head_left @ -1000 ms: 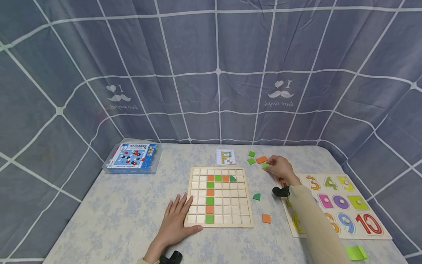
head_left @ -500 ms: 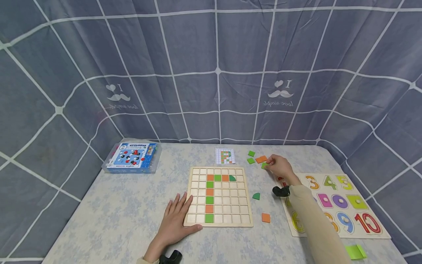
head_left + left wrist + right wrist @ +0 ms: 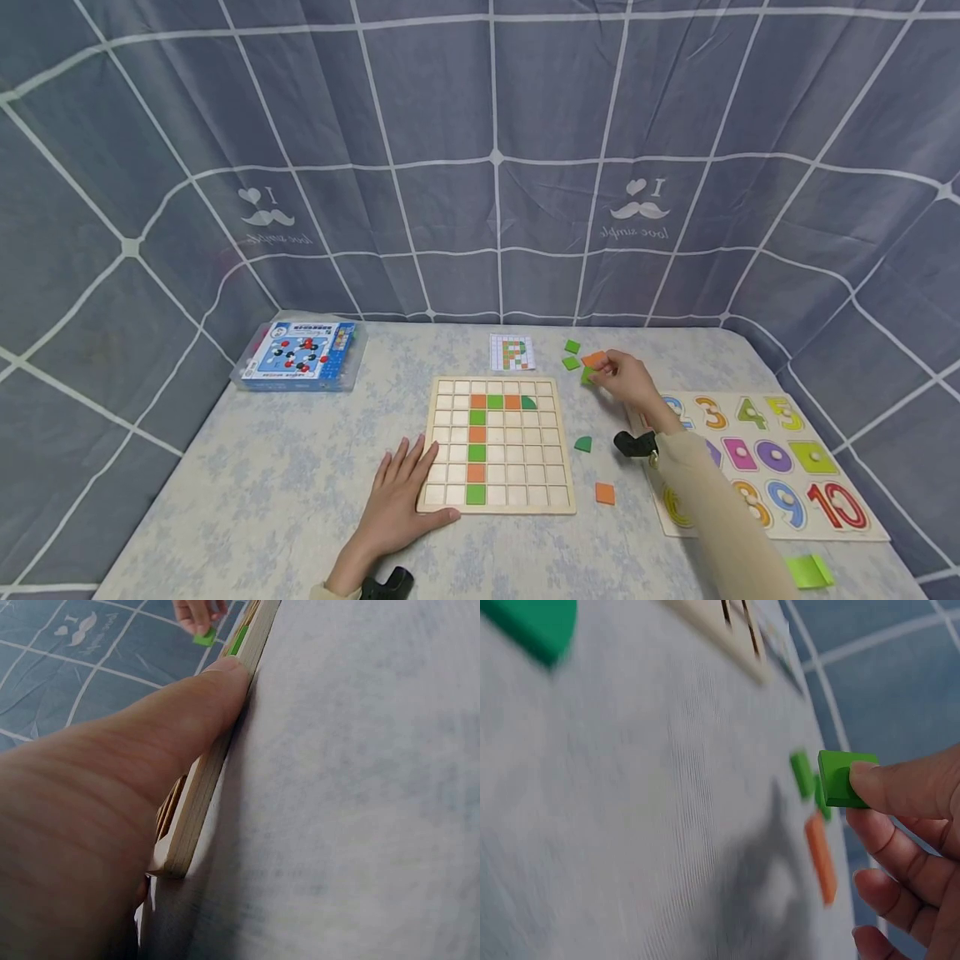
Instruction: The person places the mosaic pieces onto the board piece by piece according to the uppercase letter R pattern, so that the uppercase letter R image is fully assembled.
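Observation:
Between thumb and fingers, my right hand (image 3: pixel 632 385) pinches a green square tile (image 3: pixel 840 778), lifted off the table in the right wrist view. My left hand (image 3: pixel 399 504) lies with fingers spread at the lower left corner of the wooden grid board (image 3: pixel 525 454), its thumb (image 3: pixel 214 690) on the front edge. In the board, orange and light green squares form a column and a short upper row, which ends in a dark green quarter-round piece (image 3: pixel 528 402). Beyond the right hand lie two green tiles (image 3: pixel 572 363) and orange pieces (image 3: pixel 593 358).
A pattern card (image 3: pixel 513 352) lies behind the board. Right of it are a loose dark green quarter-round (image 3: pixel 583 444) and an orange square (image 3: pixel 604 493). A number puzzle board (image 3: pixel 780 467) sits under the right forearm; a boxed set (image 3: pixel 300 354) stands back left, a green strip (image 3: pixel 810 572) front right.
My right hand has picked the green tile up from the table and moved slightly left with it. The left hand stays where it was on the board.

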`<state>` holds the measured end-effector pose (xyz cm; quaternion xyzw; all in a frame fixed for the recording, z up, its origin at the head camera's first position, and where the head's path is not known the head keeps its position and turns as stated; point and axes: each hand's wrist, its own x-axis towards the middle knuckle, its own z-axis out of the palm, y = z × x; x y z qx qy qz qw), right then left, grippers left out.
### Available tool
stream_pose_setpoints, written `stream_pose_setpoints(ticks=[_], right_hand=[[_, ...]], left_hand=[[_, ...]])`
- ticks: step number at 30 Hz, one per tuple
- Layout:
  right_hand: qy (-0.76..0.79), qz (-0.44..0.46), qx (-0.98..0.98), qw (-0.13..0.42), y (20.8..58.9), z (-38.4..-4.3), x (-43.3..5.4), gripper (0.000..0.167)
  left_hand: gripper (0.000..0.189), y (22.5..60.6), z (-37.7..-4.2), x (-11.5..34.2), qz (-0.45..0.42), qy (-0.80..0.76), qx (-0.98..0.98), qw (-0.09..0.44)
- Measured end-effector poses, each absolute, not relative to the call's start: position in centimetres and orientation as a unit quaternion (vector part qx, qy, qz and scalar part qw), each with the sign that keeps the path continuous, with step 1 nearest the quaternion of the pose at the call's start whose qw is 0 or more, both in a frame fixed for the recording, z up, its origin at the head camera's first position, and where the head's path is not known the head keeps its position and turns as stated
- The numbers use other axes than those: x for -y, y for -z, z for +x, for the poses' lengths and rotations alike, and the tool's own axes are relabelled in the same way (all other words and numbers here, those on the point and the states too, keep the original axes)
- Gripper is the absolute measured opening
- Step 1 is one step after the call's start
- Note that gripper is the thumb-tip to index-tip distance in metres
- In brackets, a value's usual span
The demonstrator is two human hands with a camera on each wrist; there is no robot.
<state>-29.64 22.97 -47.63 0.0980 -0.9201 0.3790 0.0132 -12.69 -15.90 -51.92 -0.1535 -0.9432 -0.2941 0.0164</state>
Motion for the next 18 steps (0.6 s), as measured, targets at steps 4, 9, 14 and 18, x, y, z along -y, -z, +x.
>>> stream_pose_setpoints(ticks=[4, 9, 14, 18], right_hand=[[-0.396, 0.126, 0.909, 0.027, 47.3, -28.8, -21.1, 0.012], [-0.412, 0.161, 0.896, 0.029, 46.7, -27.6, -18.9, 0.010], [-0.414, 0.183, 0.892, 0.012, 46.6, -26.3, -17.1, 0.009], [-0.411, 0.205, 0.888, 0.000, 46.9, -25.8, -16.1, 0.008]], left_hand=[[0.098, 51.9, -12.7, 15.9, -0.151, 0.289, 0.945, 0.014], [0.097, 51.9, -12.7, 15.9, -0.158, 0.289, 0.944, 0.027], [0.096, 51.8, -12.6, 15.9, -0.160, 0.289, 0.944, 0.027], [0.096, 51.8, -12.5, 15.9, -0.157, 0.290, 0.944, 0.021]])
